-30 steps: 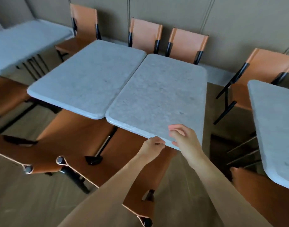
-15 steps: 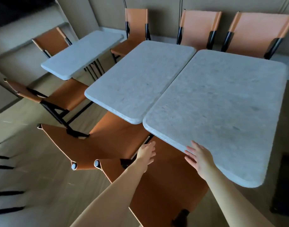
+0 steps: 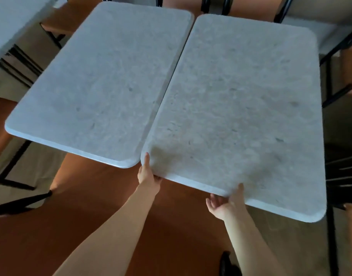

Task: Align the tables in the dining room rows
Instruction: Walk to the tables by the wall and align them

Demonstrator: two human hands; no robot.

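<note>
Two grey stone-look tables stand side by side, long edges touching. The right table (image 3: 244, 100) juts nearer to me than the left table (image 3: 103, 76), so their near edges are out of line. My left hand (image 3: 148, 173) grips the right table's near left corner, thumb up along the seam and fingers under the edge. My right hand (image 3: 226, 204) grips the same table's near edge further right, thumb on top and fingers underneath.
Orange chairs with black frames (image 3: 103, 206) sit tucked under the near edges, right below my arms. More orange chairs (image 3: 250, 6) line the far side. A third grey table (image 3: 9, 22) stands at far left. Another chair (image 3: 348, 72) is at the right.
Both hands were open and short of the right table's near edge. They now hold that edge. The view has moved in and tilted down over the two tables.
</note>
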